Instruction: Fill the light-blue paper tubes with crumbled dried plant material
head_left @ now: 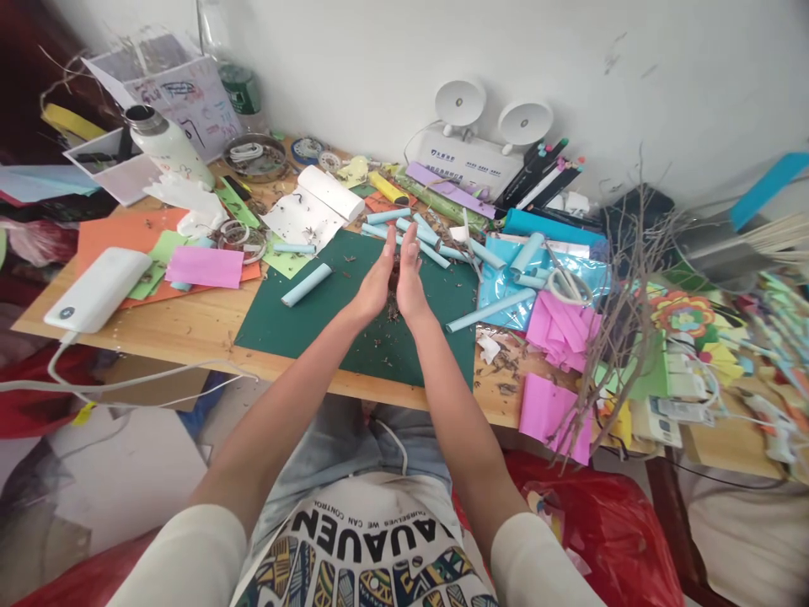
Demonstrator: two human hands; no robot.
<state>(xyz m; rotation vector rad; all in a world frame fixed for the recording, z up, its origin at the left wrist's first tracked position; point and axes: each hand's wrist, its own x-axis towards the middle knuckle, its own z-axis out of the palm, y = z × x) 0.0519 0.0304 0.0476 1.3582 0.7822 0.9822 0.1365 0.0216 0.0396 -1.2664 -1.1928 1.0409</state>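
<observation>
My left hand (377, 282) and my right hand (410, 282) stand upright, palm to palm, over the dark green cutting mat (303, 316). All fingers are stretched out straight and point away from me. A narrow gap shows between the palms, with small dark crumbs (393, 308) in it and scattered on the mat below. No whole object shows in either hand. Light blue rolled paper tubes (307, 285) lie on the mat to the left and behind the fingertips.
Pink paper sheets (203, 266) and a white power bank (98, 288) lie left. At the right are scissors (565, 282) on blue paper, pink scraps (559, 324) and a bundle of bare twigs (623, 329). A white bottle (168, 147) stands at the back left.
</observation>
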